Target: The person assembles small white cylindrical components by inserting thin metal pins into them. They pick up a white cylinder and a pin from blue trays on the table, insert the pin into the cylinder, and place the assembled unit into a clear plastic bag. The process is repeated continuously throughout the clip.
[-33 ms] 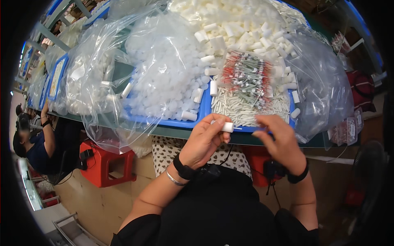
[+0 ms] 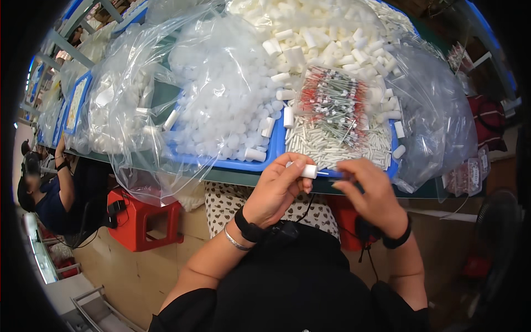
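Tube and pin at frame centre
Left hand (image 2: 275, 188) pinches tube (image 2: 308, 171), axis level; right hand (image 2: 371, 191) pinches pin (image 2: 326, 174) at its right end.

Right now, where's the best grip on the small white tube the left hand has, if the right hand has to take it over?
Likely the bare right end of the white tube, coming in from the right. The left hand pinches its left end, so only the right part shows free. It lies roughly level, with a thin pin sticking out toward the right hand, so a sideways pinch across the round body, clear of that pin, looks safest.
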Demonstrator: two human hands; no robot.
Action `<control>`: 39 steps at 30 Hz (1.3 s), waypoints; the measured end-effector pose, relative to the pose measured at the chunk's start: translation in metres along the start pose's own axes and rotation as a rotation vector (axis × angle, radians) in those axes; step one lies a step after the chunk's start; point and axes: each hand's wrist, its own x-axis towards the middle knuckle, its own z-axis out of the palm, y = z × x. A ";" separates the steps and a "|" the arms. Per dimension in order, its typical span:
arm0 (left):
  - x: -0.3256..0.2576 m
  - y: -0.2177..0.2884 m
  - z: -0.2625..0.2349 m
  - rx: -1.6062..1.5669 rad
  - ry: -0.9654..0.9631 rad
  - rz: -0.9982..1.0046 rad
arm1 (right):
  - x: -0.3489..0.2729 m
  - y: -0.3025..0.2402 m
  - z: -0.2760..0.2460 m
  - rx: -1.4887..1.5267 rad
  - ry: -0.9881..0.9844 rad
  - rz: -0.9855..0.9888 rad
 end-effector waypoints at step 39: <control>-0.010 -0.028 -0.007 0.651 -0.180 0.388 | 0.000 0.001 0.068 0.167 0.093 -0.188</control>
